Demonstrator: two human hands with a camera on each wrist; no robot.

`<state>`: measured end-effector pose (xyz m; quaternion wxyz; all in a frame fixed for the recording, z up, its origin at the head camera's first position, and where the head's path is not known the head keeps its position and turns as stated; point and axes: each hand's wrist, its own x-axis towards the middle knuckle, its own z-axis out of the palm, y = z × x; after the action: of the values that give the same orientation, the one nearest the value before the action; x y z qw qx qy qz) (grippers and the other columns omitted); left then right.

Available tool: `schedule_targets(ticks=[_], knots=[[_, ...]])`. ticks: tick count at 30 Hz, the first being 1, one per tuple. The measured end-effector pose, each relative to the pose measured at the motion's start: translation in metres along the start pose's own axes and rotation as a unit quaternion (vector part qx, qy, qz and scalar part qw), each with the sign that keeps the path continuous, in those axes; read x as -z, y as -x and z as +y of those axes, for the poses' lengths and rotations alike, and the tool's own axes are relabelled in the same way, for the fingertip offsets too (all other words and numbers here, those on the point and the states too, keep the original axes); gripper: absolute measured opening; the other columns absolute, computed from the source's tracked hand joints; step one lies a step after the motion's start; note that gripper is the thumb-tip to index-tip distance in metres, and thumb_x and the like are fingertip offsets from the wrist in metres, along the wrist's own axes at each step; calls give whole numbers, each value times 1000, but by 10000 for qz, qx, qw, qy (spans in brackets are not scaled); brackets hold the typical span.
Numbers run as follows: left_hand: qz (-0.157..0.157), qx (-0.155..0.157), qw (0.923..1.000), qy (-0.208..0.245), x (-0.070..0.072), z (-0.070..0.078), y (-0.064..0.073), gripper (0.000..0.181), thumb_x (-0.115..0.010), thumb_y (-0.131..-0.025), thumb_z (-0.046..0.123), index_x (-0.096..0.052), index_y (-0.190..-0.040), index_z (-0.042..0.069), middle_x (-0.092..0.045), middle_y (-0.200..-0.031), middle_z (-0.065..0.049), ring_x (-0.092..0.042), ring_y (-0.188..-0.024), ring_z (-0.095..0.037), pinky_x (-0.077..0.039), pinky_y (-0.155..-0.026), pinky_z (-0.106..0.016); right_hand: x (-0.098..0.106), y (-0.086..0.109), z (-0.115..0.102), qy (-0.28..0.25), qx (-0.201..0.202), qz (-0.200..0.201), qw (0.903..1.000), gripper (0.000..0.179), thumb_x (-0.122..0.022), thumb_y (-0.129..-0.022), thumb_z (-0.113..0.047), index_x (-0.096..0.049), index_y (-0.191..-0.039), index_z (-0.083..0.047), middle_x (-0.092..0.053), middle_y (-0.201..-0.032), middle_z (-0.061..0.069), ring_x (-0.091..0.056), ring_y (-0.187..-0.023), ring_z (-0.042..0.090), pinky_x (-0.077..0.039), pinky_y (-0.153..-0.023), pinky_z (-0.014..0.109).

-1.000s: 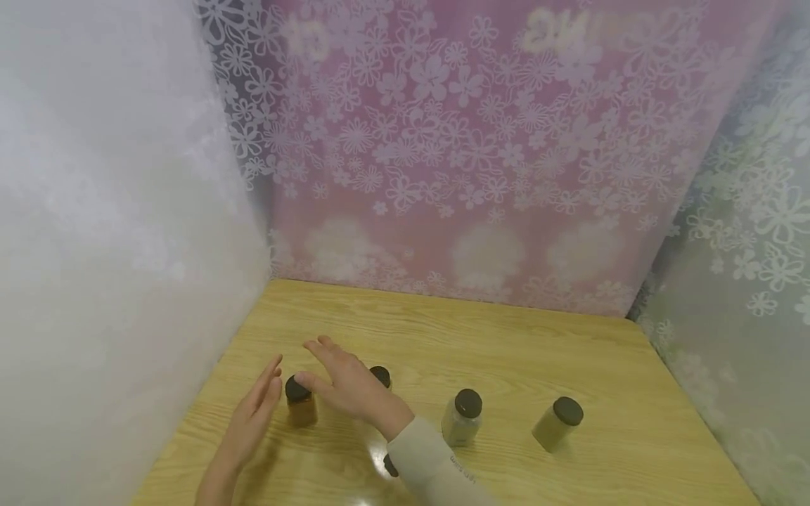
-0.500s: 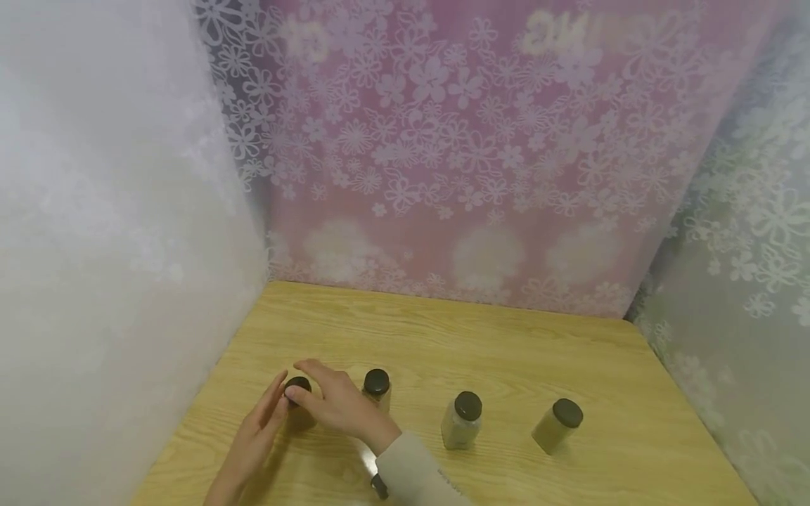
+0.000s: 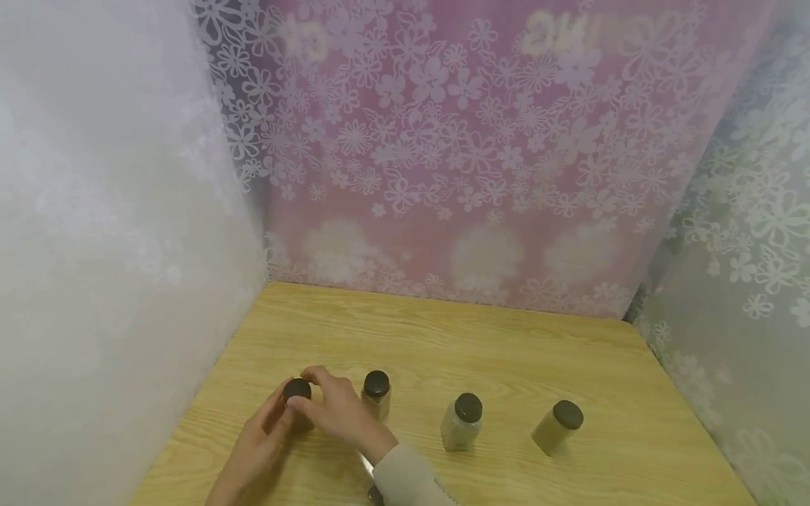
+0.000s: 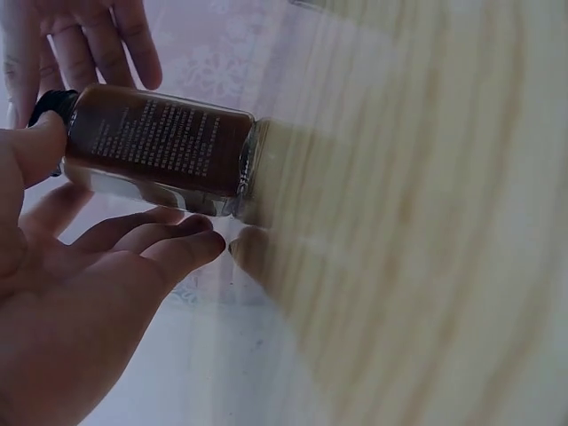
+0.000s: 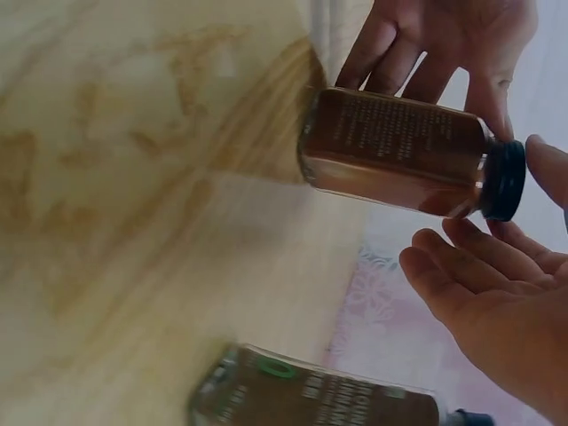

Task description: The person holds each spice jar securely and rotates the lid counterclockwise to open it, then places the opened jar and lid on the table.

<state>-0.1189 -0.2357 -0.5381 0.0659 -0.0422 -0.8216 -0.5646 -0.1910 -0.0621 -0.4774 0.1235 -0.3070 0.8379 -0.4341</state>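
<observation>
A glass spice jar (image 5: pixel 395 155) of reddish-brown powder, with a black cap (image 3: pixel 297 389), stands on the table at the left. My left hand (image 3: pixel 253 450) holds it from the left; in the left wrist view the thumb lies at the cap and neck, the longer fingers stretched along the jar. From the right, my right hand (image 3: pixel 348 416) pinches the cap, thumb on the near side and forefinger beyond. Printed text covers the jar's label. A second jar of brown powder (image 3: pixel 377 400) stands just right of the right hand.
Two more black-capped jars, one with pale contents (image 3: pixel 460 429) and one greenish (image 3: pixel 553 430), stand farther right on the wood-grain table (image 3: pixel 493 337). A small dark object (image 3: pixel 375 495) lies near the right sleeve (image 3: pixel 408 474), partly hidden. Flowered curtains (image 3: pixel 443 176) surround the table.
Both hands have closed in on the left jar, from standing apart around it to holding it. The right forearm has drawn slightly left, uncovering more of the second jar.
</observation>
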Motion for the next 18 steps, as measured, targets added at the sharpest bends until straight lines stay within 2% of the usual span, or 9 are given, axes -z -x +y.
schedule_targets(ticks=[2,7,10,14,16,18], knots=[[38,70,9999,63,1,-1,1,56,-47,-107,27,-27,-158,17,-30,-160,-16,-37,-140,-44,-45,-106,-52,-4,0,3,-176,13,83,9998,55,-59,-95,-54,-53,-139,-20,-56,-141,-5,-54,-130,22,-51,-103,44],[151,288,9994,124,-1,-1,2,60,-52,-105,27,-29,-156,9,-35,-156,-24,-42,-135,-51,-43,-104,-62,-9,1,12,-479,277,328,9979,55,-64,-92,-50,-55,-136,-18,-60,-138,-3,-57,-127,18,-52,-102,40],[192,416,9989,132,-2,0,2,60,-54,-104,28,-29,-156,10,-39,-153,-26,-43,-134,-51,-43,-104,-63,-11,1,15,-525,466,353,9969,56,-62,-94,-49,-53,-138,-15,-59,-139,-1,-57,-126,15,-52,-102,37],[188,368,9990,191,-1,1,2,59,-53,-104,25,-29,-156,10,-42,-150,-28,-45,-132,-52,-45,-101,-65,-13,0,17,-558,535,251,9967,54,-57,-97,-46,-49,-142,-16,-57,-141,1,-56,-127,13,-51,-103,37],[208,327,9991,169,-1,0,2,58,-53,-104,25,-30,-156,10,-43,-149,-28,-46,-131,-52,-47,-100,-63,-13,-1,18,-518,538,170,9971,52,-55,-99,-46,-47,-143,-18,-57,-141,0,-55,-127,13,-50,-103,38],[221,417,9988,107,0,0,2,57,-53,-105,29,-31,-156,14,-44,-150,-23,-48,-132,-46,-49,-102,-54,-13,-1,18,-424,582,47,9974,50,-50,-102,-45,-45,-144,-20,-56,-141,-1,-54,-128,12,-50,-102,37]])
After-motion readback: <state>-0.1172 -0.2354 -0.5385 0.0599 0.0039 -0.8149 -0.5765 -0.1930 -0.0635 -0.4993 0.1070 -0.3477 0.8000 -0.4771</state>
